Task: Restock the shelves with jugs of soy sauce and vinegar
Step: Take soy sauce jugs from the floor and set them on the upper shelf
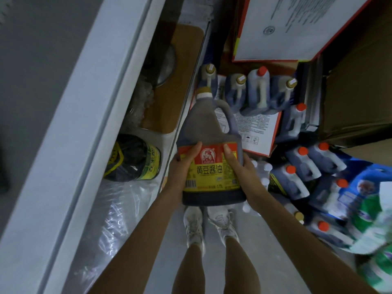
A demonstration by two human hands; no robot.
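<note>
I hold a dark soy sauce jug [209,132] with a yellow and red label and a gold cap, tilted away from me above my feet. My left hand [180,166] grips its left side and my right hand [241,166] grips its right side. To the left runs the white shelf [70,145]; a dark jug with a yellow-green label [132,159] lies on a lower shelf level. Several jugs with gold caps [235,92] and red caps [305,162] stand on the floor to the right.
A red-edged white carton [297,28] and brown cardboard boxes [360,92] fill the upper right. Blue and green packages [371,209] crowd the right edge. A wooden board [176,81] and clear plastic wrap [121,209] lie on the shelf. Grey floor [265,262] shows around my white shoes.
</note>
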